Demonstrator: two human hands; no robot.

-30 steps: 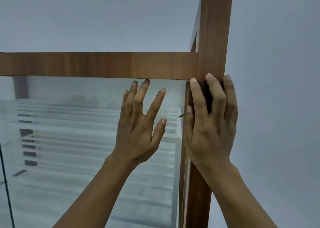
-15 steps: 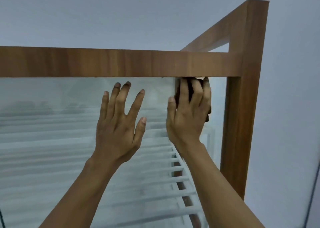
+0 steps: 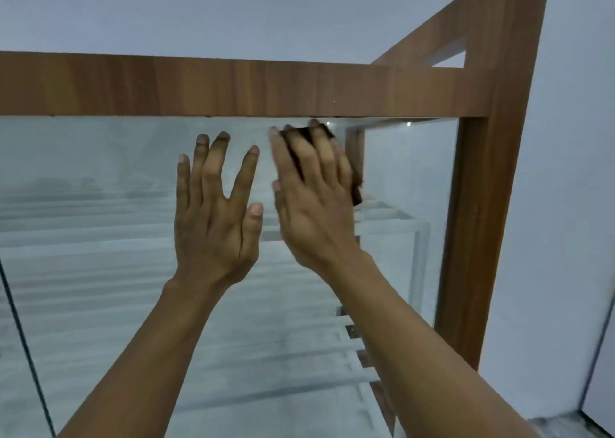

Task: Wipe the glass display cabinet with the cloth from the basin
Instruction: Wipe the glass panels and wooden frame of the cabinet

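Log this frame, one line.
stage: wipe | right hand: presses cloth on glass below top rail | left hand: open, fingers spread

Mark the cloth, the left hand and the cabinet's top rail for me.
cloth [image 3: 356, 189], head view, its exposed lower right corner.
left hand [image 3: 216, 224], head view, back of the hand.
top rail [image 3: 233, 85], head view, front face of the wood.

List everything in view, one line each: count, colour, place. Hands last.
frame: one, brown wood, top rail and right post of the cabinet
glass: one front pane, clear but hazy, below the rail
shelves: several, whitish, behind the glass; number unclear
cloth: one, dark, on the glass just under the rail
wall: one, pale grey, behind and right of the cabinet
left hand: one, spread on the glass, left of the cloth
right hand: one, flat over the cloth, pressing it to the glass
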